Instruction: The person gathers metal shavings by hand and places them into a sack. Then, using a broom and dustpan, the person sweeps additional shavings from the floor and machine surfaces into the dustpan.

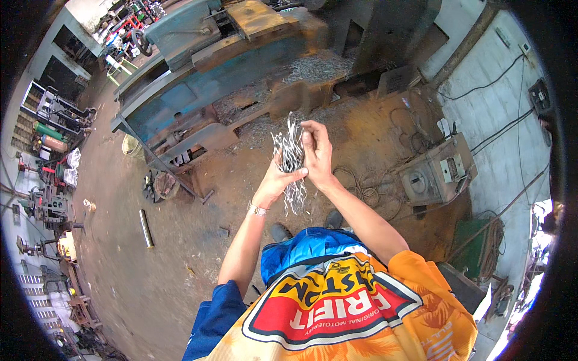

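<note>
A loose bundle of curly silver metal shavings (292, 150) is held up in front of me between both hands. My left hand (280, 178) is closed round the lower part, its thumb lying across the strands, and a watch is on that wrist. From the right side, my right hand (318, 151) presses against the bundle with its fingers bent over near the top. Loose ends stick out above and dangle below my hands. Some of the fingers are hidden behind the shavings.
A big worn blue machine (198, 90) stands ahead, with more shavings (316, 70) piled on it. On the right sits a boxy grey unit (438, 171) beside coiled cables (361, 188). A metal rod (146, 228) lies on the floor at left, near a bucket (165, 185).
</note>
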Motion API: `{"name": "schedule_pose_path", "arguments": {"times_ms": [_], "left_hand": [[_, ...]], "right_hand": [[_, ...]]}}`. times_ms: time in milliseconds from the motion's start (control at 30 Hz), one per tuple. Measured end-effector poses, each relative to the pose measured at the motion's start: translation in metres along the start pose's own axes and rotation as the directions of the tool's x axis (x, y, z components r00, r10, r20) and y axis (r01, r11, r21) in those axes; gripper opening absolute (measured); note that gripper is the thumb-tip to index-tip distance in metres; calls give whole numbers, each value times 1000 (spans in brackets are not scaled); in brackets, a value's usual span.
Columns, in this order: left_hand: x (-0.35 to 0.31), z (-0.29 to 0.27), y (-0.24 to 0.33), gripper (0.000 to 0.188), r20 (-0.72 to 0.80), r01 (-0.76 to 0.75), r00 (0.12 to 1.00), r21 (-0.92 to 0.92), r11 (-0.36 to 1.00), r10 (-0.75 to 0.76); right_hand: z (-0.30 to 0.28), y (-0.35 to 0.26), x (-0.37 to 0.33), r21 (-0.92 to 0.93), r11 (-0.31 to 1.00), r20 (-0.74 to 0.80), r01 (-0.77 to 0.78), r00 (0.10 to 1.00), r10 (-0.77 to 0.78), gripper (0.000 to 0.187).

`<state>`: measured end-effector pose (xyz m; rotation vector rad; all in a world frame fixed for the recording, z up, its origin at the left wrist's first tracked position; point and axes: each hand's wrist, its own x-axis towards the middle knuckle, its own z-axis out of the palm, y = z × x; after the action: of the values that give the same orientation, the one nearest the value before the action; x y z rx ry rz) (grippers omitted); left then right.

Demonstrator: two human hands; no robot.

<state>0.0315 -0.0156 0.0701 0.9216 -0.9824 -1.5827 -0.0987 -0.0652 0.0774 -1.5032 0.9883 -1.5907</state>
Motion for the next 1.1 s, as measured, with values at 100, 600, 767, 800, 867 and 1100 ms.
{"name": "schedule_pose_path", "arguments": {"times_ms": [100, 600, 767, 800, 867, 1100], "left_hand": [[-2, -3, -1, 68, -11, -78, 997, 4, 997, 78], [-15, -21, 4, 38, -179, -116, 974, 128, 985, 138], [-23, -33, 13, 35, -255, -144, 943, 269, 952, 215], [-26, -38, 14, 35, -260, -177, 937, 230, 957, 235], [-34, -53, 15, 32, -332, -171, 920, 132, 976, 206], [-89, -139, 33, 38, -448, -406, 858, -289, 867, 253]], "right_hand": [[15, 6, 0, 452, 879, -51, -152, 979, 195, 29], [48, 4, -6, 554, 786, 158, -273, 962, 223, 25], [60, -3, 1, 378, 790, 445, -483, 843, 302, 53], [61, -3, 4, 263, 857, 461, -444, 838, 292, 55], [61, -2, 8, 40, 946, 510, -321, 821, 257, 58], [87, 7, -39, -141, 940, 802, -309, 521, 292, 86]]}}
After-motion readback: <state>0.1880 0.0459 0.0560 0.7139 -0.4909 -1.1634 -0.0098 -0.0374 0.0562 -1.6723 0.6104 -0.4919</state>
